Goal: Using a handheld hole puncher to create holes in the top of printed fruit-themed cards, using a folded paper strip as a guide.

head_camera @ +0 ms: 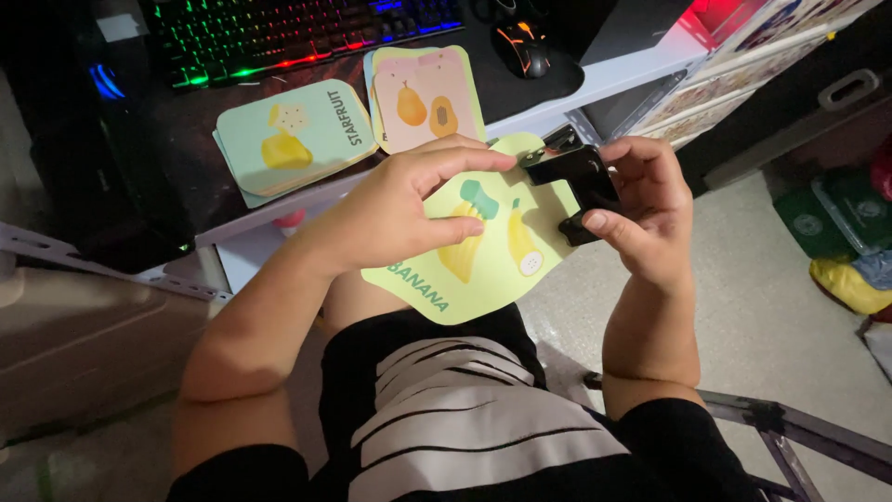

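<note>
My left hand (400,209) holds a yellow-green picture card (483,270) showing a banana, thumb on its face and fingers along its top edge. My right hand (641,209) grips a small black hole punch (581,181) clamped over the card's top right corner. Both hands are raised above my lap, just in front of the desk edge.
On the dark desk lie a stack of pale green fruit cards (293,135) and a pink-and-yellow card (426,93). Behind them sit a rainbow-lit keyboard (297,33) and a black mouse (522,46). Bags (841,242) lie on the floor at right; a metal chair frame (790,432) is lower right.
</note>
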